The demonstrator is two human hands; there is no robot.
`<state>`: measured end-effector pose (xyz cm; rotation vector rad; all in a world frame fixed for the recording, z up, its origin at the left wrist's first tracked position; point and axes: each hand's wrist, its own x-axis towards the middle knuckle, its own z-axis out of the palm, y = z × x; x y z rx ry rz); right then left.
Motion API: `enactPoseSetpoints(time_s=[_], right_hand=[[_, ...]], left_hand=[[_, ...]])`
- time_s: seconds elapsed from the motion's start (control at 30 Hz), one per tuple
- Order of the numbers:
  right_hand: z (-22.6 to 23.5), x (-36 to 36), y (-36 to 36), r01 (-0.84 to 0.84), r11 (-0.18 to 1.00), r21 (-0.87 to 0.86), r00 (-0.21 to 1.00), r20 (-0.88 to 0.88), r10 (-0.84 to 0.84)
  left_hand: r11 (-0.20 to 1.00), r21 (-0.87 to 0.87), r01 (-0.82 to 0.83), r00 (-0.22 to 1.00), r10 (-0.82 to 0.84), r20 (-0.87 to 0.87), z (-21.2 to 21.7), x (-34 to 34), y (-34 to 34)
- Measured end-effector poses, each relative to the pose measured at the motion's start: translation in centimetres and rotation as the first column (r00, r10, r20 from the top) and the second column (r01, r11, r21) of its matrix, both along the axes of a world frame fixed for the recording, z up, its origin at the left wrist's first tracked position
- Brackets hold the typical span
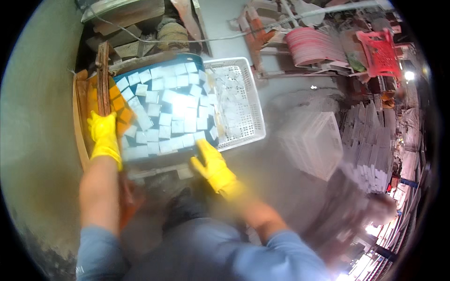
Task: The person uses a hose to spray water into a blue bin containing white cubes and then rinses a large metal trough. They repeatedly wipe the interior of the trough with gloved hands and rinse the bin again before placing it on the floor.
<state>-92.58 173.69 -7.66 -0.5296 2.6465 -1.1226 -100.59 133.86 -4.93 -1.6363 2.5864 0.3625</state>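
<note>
Here, right hand (214, 169) at white tiles (190, 122), left sleeve (99, 253) — pale mark (79, 269)

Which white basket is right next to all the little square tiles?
The white basket just right of the tiles, holes dotting its walls; the other white basket stands farther right, apart from the tiles.

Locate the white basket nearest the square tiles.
In the head view, the white basket sits in the upper middle, just right of the pale square tiles and farther out than the right hand.
</note>
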Motion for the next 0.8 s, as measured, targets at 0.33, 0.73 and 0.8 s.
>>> enactPoseSetpoints(time_s=[0.33, 0.73, 0.8], right_hand=[[-4.7, -10.2, -7.7, -0.631, 0.767, 0.115, 0.743, -0.194, 0.640], [-4.1, -15.0, 6.5, -0.472, 0.657, 0.587, 0.800, -0.028, 0.600], [-4.7, -14.2, 6.9, -0.327, 0.757, 0.566, 0.902, -0.053, 0.429]], left_hand=[[0.973, 0.105, 0.207, 0.914, -0.154, -0.375, -1.3, -0.7, -0.3], [0.978, 0.165, 0.128, 0.984, -0.104, -0.146, -1.5, -1.2, -0.6], [0.956, 0.288, 0.052, 0.979, 0.008, -0.203, 1.8, -1.8, 0.5]])
